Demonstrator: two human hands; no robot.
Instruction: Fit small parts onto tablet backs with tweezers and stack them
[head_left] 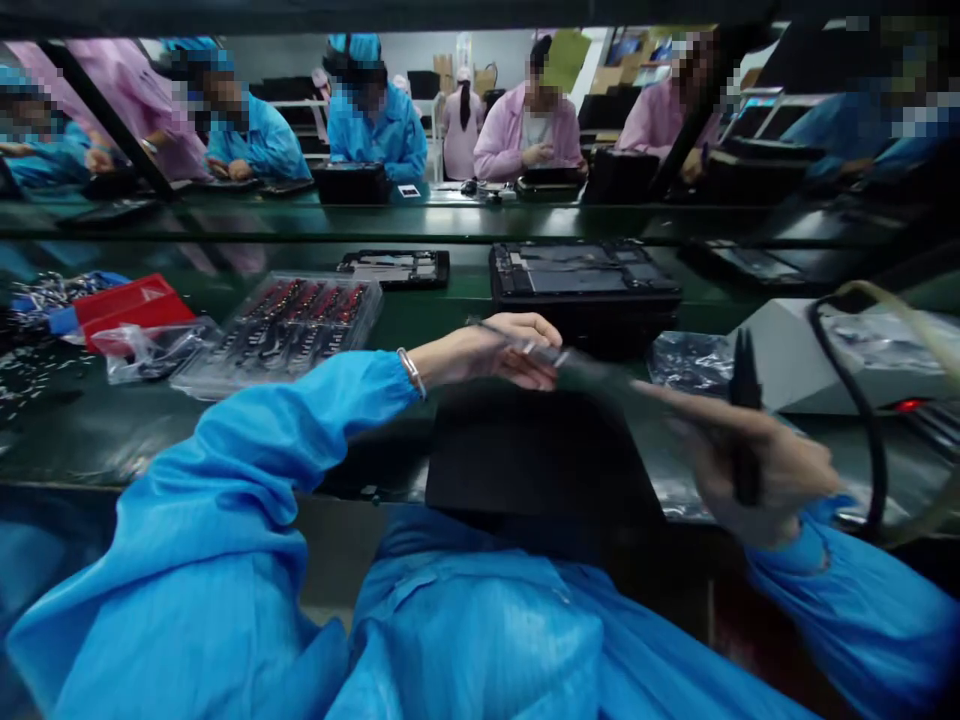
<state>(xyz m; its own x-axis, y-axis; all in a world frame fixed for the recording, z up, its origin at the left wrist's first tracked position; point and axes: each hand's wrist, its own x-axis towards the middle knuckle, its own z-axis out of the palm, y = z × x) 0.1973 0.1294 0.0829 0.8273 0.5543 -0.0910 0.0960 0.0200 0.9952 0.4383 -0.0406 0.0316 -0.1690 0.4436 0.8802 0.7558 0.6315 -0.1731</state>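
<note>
Left hand (499,352) grip clamped on thin grey strip (517,343), right hand (757,470) gripping slim black tool (744,420), motion-blurred

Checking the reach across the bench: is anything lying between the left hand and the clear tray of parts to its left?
Nothing visible. The left hand, gripping a thin tool, hovers over the black panel; only bare green bench separates it from the clear tray. The right hand holds a dark tool on the far side.

matt black panel (525,450), glossy dark green surface (112,430), clear shiny plastic tray (285,325), crinkly clear plastic bag (150,350), red plastic box (131,305), metal bracelet (411,372), smooth blue cloth sleeve (247,470)
</note>
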